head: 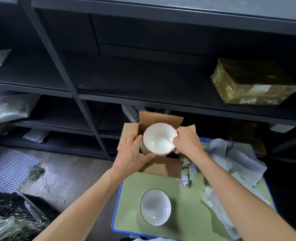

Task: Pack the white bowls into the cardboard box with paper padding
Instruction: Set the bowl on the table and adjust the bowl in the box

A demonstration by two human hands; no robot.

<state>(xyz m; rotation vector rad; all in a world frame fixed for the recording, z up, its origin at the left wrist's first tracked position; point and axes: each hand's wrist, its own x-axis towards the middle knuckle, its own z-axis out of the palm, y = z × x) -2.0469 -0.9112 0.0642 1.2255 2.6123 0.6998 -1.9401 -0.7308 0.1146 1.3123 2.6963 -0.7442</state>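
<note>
A white bowl with a red rim is tilted over the mouth of the open cardboard box, which stands at the far end of the green table. My right hand grips the bowl's right rim. My left hand holds its lower left edge, thumb under the rim. A second white bowl with a brown rim sits upright on the table nearer to me. Crumpled paper padding lies on the table's right side.
Dark metal shelving runs behind the table, with a taped brown parcel on a shelf at right. A white plastic grid and a dark basket with straw lie on the floor at left.
</note>
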